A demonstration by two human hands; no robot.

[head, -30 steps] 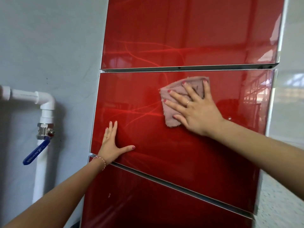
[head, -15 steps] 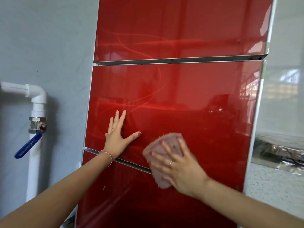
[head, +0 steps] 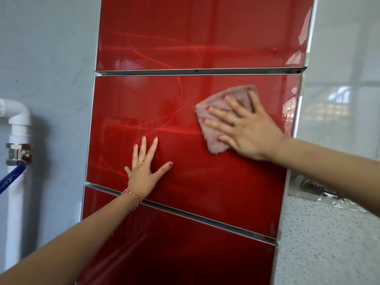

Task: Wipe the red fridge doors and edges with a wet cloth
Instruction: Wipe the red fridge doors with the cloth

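Observation:
A glossy red fridge fills the middle of the head view, with an upper door (head: pixel 201 31), a middle door (head: pixel 127 112) and a lower door (head: pixel 174 249) divided by silver edge strips. My right hand (head: pixel 246 128) lies flat with spread fingers on a pinkish-brown cloth (head: pixel 213 140), pressing it against the upper right part of the middle door. My left hand (head: pixel 144 171) rests flat on the same door lower down, fingers straight, its wrist over the silver strip (head: pixel 205 220) below. Most of the cloth is covered by my right hand.
A grey wall lies to the left, with a white pipe (head: pixel 16 161) carrying a metal valve and blue lever (head: pixel 10 177). Right of the fridge is a speckled counter (head: pixel 329 243) with crinkled foil (head: pixel 312 188) under a tiled wall.
My right hand swept the cloth down to the middle door's lower edge, then back up to its upper right. My left hand stayed flat on the door.

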